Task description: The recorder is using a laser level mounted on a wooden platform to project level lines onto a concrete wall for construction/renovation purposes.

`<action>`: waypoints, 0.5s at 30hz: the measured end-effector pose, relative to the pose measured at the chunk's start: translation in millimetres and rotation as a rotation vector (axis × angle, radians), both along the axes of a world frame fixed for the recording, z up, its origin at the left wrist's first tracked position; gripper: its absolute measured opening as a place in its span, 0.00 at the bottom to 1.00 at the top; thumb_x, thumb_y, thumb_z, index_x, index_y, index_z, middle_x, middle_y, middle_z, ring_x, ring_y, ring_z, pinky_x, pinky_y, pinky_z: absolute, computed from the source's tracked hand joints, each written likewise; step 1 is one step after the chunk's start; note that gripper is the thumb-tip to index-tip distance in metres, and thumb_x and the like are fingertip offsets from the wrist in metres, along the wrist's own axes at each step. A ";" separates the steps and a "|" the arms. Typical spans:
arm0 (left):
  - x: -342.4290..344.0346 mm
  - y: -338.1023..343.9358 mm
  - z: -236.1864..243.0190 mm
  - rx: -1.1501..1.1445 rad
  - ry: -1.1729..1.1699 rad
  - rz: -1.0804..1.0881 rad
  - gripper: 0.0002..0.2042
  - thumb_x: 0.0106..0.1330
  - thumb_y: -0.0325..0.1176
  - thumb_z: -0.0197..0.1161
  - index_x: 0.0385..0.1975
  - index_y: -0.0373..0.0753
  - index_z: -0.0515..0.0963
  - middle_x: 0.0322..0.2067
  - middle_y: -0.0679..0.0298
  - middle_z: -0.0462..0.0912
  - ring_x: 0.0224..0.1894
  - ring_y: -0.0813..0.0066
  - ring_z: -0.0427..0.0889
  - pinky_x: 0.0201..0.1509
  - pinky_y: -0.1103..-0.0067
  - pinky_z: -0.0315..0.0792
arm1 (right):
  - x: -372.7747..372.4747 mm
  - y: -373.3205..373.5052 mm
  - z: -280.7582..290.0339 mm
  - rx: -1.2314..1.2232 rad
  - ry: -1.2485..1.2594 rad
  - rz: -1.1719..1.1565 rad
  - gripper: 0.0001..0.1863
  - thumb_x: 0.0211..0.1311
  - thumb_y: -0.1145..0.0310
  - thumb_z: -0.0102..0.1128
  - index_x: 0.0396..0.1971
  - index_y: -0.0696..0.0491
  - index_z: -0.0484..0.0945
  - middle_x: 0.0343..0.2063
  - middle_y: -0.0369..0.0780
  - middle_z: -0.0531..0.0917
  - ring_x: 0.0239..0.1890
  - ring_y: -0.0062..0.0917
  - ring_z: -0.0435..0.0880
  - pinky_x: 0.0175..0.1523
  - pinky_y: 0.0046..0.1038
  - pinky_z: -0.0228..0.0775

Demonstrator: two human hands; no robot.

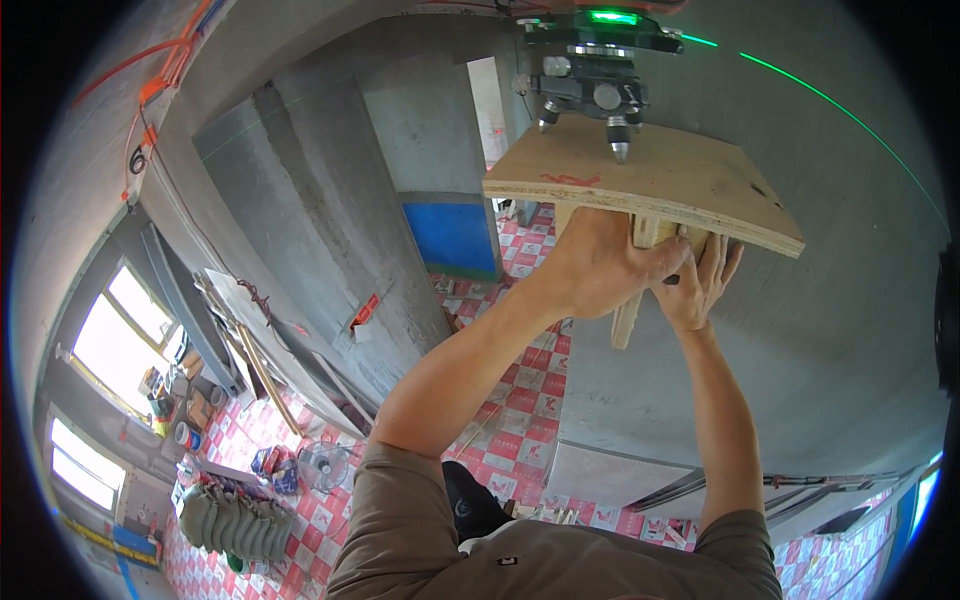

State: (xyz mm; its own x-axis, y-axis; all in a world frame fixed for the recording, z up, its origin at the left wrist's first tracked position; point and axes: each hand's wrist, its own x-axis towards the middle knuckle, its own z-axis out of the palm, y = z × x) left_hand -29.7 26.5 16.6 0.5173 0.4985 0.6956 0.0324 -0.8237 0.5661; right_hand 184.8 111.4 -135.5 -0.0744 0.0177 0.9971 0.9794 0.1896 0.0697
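A plywood board (660, 165) juts out level beside the grey wall, high in front of me. On it stands a black laser level (600, 80) on pointed metal feet, with a green light lit. Wooden battens (626, 322) run down beneath the board. My left hand (605, 258) is closed around the wooden support under the board's left half, its thumb stretched toward the other hand. Opposite it, my right hand (700, 280) holds the same support with its fingers pointing up under the board. The board and my hands hide part of the grip.
A green laser line (830, 105) crosses the wall at upper right. Long boards (250, 350) lean along the left wall. Below left are grey stacked bags (235, 525) and a fan (323, 465) on red-and-white floor sheeting (515, 410). A blue panel (450, 238) covers a lower wall section.
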 end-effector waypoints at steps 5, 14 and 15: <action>7.7 2.1 -3.8 -0.070 -0.114 -0.003 0.17 0.59 0.32 0.63 0.47 0.33 0.77 0.41 0.53 0.82 0.44 0.62 0.81 0.50 0.69 0.74 | 3.6 -2.4 3.0 -0.002 -0.015 0.019 0.43 0.38 0.36 0.75 0.57 0.40 0.77 0.57 0.52 0.72 0.63 0.47 0.68 0.70 0.61 0.45; 8.6 0.0 -3.2 -0.098 -0.036 0.019 0.19 0.63 0.36 0.63 0.50 0.32 0.75 0.45 0.51 0.80 0.48 0.59 0.79 0.55 0.67 0.71 | 7.9 -0.6 -1.7 -0.057 0.021 0.032 0.46 0.32 0.39 0.78 0.59 0.38 0.76 0.56 0.52 0.72 0.64 0.46 0.69 0.70 0.61 0.42; 9.6 -0.9 -3.2 -0.103 -0.049 0.021 0.19 0.63 0.37 0.63 0.50 0.32 0.75 0.45 0.51 0.80 0.48 0.59 0.79 0.55 0.67 0.71 | 8.5 -1.3 -1.3 -0.063 0.015 0.036 0.46 0.32 0.38 0.77 0.59 0.37 0.76 0.56 0.52 0.73 0.64 0.46 0.69 0.70 0.61 0.42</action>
